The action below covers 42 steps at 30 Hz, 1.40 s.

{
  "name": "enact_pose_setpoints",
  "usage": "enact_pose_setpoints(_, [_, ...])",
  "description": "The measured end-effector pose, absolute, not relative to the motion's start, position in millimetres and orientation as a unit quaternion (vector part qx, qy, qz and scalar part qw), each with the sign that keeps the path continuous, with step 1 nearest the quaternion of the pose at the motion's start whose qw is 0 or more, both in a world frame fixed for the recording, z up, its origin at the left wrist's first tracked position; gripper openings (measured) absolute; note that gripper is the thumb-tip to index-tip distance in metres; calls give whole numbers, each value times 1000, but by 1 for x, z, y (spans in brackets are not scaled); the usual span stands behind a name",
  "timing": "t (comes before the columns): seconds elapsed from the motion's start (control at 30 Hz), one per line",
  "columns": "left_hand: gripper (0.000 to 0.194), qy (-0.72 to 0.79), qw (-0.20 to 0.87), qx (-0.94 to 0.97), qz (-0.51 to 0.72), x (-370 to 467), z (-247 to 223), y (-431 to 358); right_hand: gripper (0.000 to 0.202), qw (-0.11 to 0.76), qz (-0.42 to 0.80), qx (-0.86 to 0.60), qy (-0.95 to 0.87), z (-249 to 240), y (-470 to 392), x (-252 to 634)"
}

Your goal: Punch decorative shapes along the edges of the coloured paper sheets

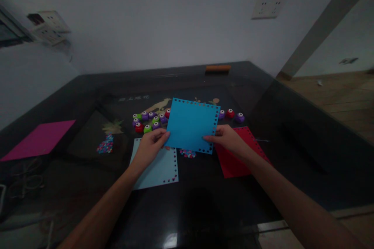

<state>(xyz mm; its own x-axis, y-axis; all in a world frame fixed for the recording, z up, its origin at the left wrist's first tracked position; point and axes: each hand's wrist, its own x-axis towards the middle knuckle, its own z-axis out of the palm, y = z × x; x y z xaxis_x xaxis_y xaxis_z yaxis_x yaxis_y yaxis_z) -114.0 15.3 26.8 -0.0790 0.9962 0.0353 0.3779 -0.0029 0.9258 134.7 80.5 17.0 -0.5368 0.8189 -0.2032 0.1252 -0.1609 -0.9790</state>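
Observation:
A bright blue square of paper (191, 124) is held up over the table between my two hands. Small punched holes run along its top, right and part of its bottom edge. My left hand (153, 144) pinches its lower left corner, thumb on the front. On the right side, my right hand (223, 138) grips the paper near its lower edge. Beneath my left hand lies a pale blue sheet (154, 169) with punched edges. Under my right wrist is a red sheet (230, 161), also punched. Several eye-topped craft punches (147, 127) in red, green and purple stand behind the blue paper.
Paper confetti lies in one pile (105, 144) at the left and another (187, 154) below the blue paper. A magenta sheet (41, 140) rests on the dark glossy table (187, 202) at far left. An orange-brown roll (217, 68) sits near the back wall.

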Motion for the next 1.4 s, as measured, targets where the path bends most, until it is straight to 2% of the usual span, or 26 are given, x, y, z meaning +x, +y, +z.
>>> enact_pose_setpoints(0.2, [22, 598, 375, 572, 418, -112, 26, 15, 17, 265, 624, -405, -613, 16, 82, 136])
enact_pose_setpoints(0.33, [22, 606, 332, 591, 416, -119, 26, 17, 16, 274, 633, -410, -596, 18, 81, 136])
enact_pose_setpoints(0.53, [29, 664, 196, 572, 439, -158, 19, 28, 16, 285, 634, -417, -586, 19, 79, 134])
enact_pose_setpoints(0.73, [27, 724, 26, 565, 396, -195, 1, 37, 16, 302, 648, -415, -562, 16, 81, 134])
enact_pose_setpoints(0.83, [28, 733, -15, 558, 388, -208, -4, 40, 17, 308, 643, -416, -564, 17, 80, 135])
enact_pose_setpoints(1.2, [32, 760, 20, 516, 394, -244, -30, 45, 24, 309, 643, -413, -566, 13, 82, 137])
enact_pose_setpoints(1.4, [33, 744, 14, 549, 380, -244, -40, 50, 18, 313, 651, -400, -563, 12, 81, 135])
